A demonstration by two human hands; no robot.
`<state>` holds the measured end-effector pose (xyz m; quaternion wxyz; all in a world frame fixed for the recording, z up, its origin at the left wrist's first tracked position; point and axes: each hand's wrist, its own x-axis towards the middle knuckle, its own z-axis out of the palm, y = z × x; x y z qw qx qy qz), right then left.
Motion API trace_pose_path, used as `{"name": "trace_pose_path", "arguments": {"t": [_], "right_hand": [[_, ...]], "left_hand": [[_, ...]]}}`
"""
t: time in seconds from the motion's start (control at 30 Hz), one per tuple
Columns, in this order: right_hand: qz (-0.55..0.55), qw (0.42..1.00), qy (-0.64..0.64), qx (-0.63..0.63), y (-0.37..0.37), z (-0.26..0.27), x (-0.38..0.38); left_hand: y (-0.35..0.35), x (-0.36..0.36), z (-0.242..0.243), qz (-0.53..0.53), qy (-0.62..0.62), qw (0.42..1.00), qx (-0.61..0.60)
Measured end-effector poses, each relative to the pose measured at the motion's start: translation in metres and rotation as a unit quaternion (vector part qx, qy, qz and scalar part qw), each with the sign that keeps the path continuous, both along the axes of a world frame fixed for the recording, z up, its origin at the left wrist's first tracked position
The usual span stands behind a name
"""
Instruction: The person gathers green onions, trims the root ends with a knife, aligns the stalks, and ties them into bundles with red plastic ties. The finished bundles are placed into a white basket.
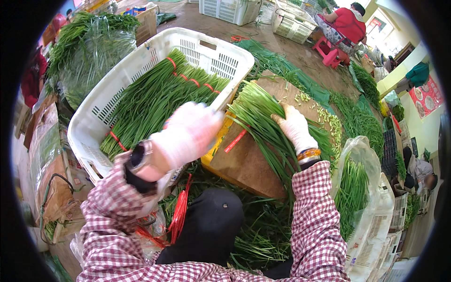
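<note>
A loose bunch of garlic chives (252,102) lies across a wooden board (243,162), pale stem ends towards the far left. My right hand (294,125), in a white glove with stained fingertips, grips the bunch from its right side. A red tie strip (235,141) pokes out from under the leaves. My left hand (192,132), also gloved, is motion-blurred above the near rim of a white plastic crate (84,120); its fingers cannot be made out. Inside that crate rest several chive bundles (148,95) bound with red ties.
Cut stem pieces (329,118) litter the board's right edge. A clear plastic bag of chives (352,187) stands at right. Red ties (179,211) hang beside my knee (218,218). Plastic-wrapped greens (95,53) rise beyond the crate. A person in red (347,24) sits at the back.
</note>
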<state>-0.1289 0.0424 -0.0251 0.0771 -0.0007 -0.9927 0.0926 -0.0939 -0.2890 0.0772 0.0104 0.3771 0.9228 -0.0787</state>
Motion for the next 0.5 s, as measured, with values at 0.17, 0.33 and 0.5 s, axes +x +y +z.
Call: {"name": "trace_pose_path", "arguments": {"t": [0.17,0.33,0.5], "right_hand": [[-0.054,0.969,0.143,0.195,-0.043,-0.019,0.034],[-0.062,0.972,0.127,0.188,-0.066,-0.025,0.06],[-0.025,0.983,0.114,0.145,-0.052,-0.009,0.068]], "left_hand": [[0.091,-0.053,-0.026,0.018,0.147,0.955,0.257],[0.14,-0.075,-0.097,-0.048,0.119,0.927,0.351],[0.142,-0.078,-0.147,-0.047,0.208,0.889,0.405]]}}
